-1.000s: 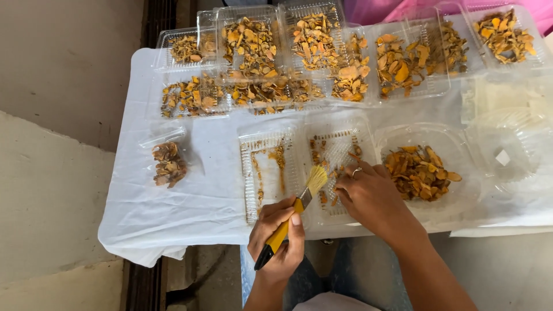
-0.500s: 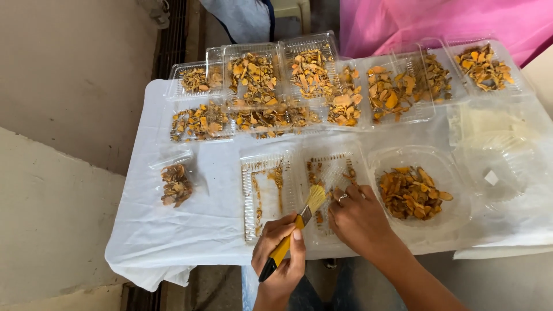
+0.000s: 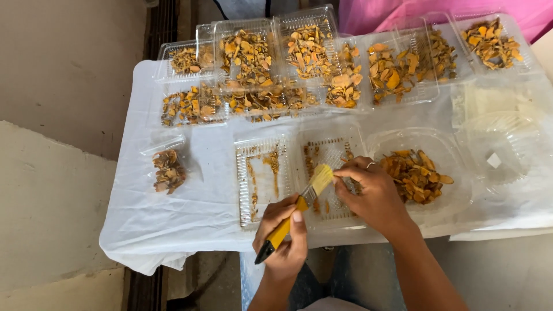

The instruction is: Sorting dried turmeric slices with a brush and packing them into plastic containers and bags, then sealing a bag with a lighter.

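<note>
One brush (image 3: 299, 208) in left hand (image 3: 285, 239) points up-right, bristles toward right hand (image 3: 371, 193).

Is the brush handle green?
No, the brush held in the left hand has a yellow handle with a black tip.

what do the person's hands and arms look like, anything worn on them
Both forearms are bare up to the frame edge, with no sleeves, gloves, watch or wristband in view. The right hand wears a thin, light-coloured ring on one finger. The left hand shows no ring or other jewellery, and its thumbnail looks short and unpainted. No markings show on either arm.
</note>
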